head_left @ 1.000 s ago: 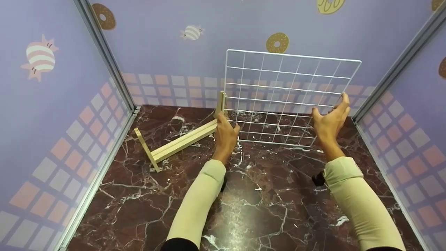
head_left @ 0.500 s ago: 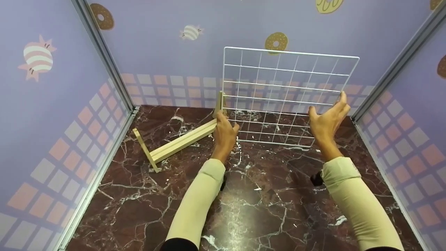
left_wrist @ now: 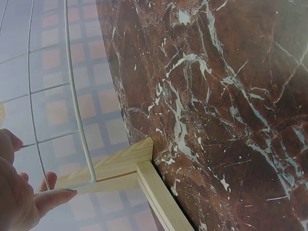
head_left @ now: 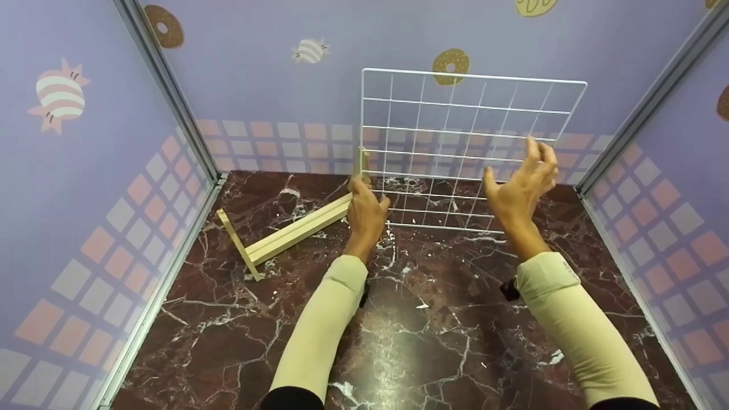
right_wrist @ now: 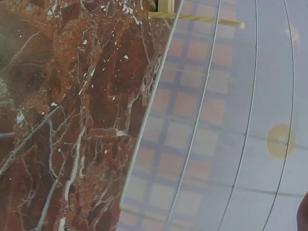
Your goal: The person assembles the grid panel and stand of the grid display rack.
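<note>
A white wire grid panel [head_left: 455, 156] stands nearly upright in front of the back wall in the head view. My left hand [head_left: 367, 215] grips its left side low down; in the left wrist view the thumb [left_wrist: 57, 198] and fingers close around the wires near a corner. My right hand [head_left: 521, 191] is at the panel's right part, fingers spread and loosely bent, overlapping the wires without closing on them. Just left of the left hand lies a pale wooden stand [head_left: 302, 229], two bars between end pieces. Its farther end piece [left_wrist: 113, 166] is behind the panel's corner.
The floor [head_left: 421, 341] is dark red marble-patterned with white veins and small white flecks. Patterned lilac walls with grey metal corner strips enclose it at the back wall [head_left: 256, 85], left wall [head_left: 114, 188] and right wall [head_left: 672, 171].
The right hand has let go of the panel's right edge and shifted left over the wires. The panel has risen slightly in the left hand. The wooden stand stays put.
</note>
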A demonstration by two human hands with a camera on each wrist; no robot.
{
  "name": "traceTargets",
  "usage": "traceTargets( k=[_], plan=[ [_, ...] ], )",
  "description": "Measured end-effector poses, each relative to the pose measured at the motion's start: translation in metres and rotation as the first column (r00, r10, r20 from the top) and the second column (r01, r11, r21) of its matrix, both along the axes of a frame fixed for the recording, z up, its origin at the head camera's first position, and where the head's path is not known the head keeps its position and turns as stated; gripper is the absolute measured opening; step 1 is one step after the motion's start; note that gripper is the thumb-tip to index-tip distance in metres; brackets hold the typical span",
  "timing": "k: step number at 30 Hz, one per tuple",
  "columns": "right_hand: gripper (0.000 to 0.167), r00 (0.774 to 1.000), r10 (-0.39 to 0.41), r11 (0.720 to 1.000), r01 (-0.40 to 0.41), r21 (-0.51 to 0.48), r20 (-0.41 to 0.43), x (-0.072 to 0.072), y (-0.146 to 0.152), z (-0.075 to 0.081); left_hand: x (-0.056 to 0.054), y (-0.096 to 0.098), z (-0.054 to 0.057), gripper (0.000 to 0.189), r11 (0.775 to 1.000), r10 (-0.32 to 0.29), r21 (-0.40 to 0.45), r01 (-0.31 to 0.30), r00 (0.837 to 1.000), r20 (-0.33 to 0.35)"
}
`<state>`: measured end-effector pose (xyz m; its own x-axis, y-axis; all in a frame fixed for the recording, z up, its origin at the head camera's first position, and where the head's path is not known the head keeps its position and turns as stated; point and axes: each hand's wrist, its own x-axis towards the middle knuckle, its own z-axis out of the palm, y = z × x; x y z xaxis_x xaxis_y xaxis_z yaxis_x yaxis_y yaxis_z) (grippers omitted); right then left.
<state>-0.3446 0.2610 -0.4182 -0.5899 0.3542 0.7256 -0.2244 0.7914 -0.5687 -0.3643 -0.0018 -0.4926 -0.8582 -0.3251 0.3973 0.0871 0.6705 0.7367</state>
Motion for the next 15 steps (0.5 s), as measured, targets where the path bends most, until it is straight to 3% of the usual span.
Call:
traceTargets(
  k=[6,15],
  plan=[
    [0.080,0.997,0.062,0.988,-0.069,0.139,0.049,-0.001,-0.012,0.002,0.000,0.001,0.001,0.061,1.000,-0.001,0.001,0.001,1.000,0.011],
    [0.081,0.989,0.109,0.961,-0.130,0.244,0.099,-0.004,-0.029,0.007,0.003,0.002,-0.001,0.055,1.000,-0.011,-0.010,0.011,1.000,-0.013]
  ],
)
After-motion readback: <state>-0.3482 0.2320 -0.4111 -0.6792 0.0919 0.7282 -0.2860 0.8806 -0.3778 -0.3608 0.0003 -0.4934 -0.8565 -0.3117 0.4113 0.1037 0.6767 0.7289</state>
